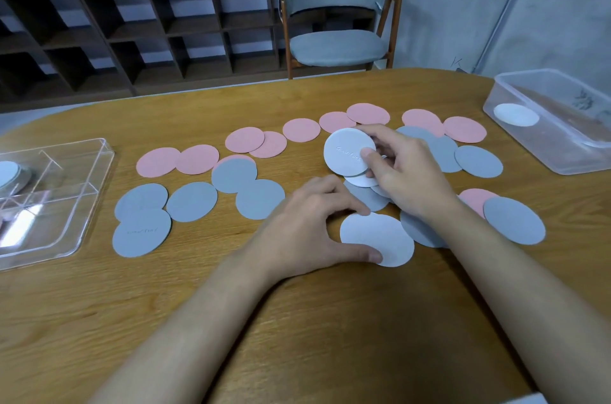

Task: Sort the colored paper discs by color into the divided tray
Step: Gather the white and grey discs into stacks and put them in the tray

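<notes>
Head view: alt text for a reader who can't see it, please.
A person's right hand holds white discs above a wooden table strewn with pink and grey discs, while the left hand touches another white disc; a divided clear tray sits far left.

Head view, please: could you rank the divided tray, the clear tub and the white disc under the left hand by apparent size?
1. Divided tray and clear tub: alike, both cropped, unranked.
2. White disc under left hand: smallest.

right hand (401, 169): grips white disc (348, 150) | left hand (307, 231): seemingly pinching white disc (380, 238)
</notes>
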A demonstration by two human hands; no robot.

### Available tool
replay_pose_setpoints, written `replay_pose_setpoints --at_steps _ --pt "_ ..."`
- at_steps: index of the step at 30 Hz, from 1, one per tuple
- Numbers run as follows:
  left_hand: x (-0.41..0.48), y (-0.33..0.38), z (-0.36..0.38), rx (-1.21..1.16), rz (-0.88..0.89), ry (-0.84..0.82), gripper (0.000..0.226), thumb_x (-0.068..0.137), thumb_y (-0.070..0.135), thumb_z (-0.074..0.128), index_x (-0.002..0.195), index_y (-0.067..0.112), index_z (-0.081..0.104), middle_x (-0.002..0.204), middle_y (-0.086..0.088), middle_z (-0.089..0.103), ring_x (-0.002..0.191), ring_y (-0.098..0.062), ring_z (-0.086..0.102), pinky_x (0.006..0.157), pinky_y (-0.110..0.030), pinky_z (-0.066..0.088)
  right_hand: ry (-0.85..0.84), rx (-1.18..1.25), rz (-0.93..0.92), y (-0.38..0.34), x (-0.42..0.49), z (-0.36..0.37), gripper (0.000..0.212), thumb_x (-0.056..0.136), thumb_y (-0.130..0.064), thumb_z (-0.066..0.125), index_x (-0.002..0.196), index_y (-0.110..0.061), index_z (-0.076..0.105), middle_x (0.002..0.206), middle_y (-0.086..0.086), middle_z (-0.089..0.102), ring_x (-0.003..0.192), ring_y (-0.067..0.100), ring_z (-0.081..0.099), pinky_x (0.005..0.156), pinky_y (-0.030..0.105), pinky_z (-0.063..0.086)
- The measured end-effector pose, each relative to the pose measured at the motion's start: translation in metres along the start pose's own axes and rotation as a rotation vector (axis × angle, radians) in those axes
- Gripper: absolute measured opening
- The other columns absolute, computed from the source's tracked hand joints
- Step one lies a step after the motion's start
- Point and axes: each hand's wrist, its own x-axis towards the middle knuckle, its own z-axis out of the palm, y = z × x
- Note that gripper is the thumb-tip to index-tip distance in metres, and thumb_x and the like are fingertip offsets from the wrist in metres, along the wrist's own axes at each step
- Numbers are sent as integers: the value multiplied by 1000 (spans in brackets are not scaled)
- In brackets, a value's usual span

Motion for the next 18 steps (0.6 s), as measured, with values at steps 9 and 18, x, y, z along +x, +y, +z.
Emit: replay_pose_setpoints --at_steps 9,18 --pt "3 -3 -14 -217 -126 -156 45 73 39 92 112 39 70 111 19 63 102 -4 54 91 -25 48 -13 -37 7 -2 0 0 35 104 -18 56 137 -28 61 117 -8 70 101 12 67 86 33 58" --pt "5 -15 -22 -685 -301 119 21 85 7 83 100 7 68 84 -5 67 74 -20 59 75 -28 51 -25 27 51 -3 0 1 40 105 -14 51 138 -32 64 113 -8 73 89 14 70 84 41 59"
